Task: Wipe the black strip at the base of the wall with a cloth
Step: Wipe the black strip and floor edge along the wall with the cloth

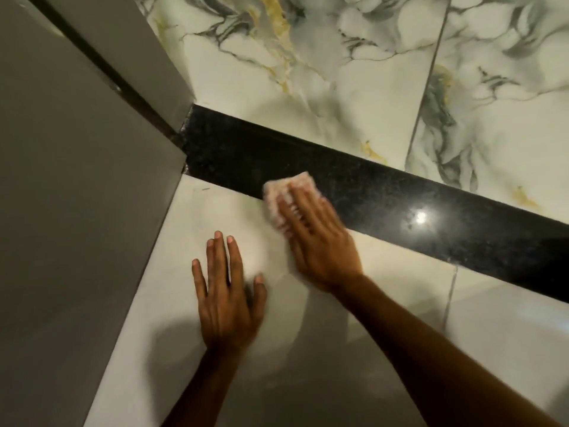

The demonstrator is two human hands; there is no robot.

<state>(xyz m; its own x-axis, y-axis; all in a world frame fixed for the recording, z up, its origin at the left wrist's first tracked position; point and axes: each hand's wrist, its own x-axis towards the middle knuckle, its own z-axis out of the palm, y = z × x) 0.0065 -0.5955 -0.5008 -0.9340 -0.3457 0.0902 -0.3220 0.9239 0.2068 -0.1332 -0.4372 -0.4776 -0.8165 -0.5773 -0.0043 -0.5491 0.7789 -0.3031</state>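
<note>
- Black strip (pixel 385 192) runs diag. along wall base, marble wall tile (pixel 308 72) above it.
- R hand (pixel 320 245) presses pale cloth (pixel 283 192) flat on strip's lower edge, fingers clamped over it.
- L hand (pixel 226 300) open, palm flat on floor (pixel 508 318) just below strip, holding nothing.
- Grey panel (pixel 77 211) meets strip's L end.

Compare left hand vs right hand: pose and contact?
The left hand lies flat and empty on the pale floor tile, fingers spread; the right hand presses a pinkish cloth at the lower edge of the black strip. The left sits nearer the grey panel. Both are palm-down.
</note>
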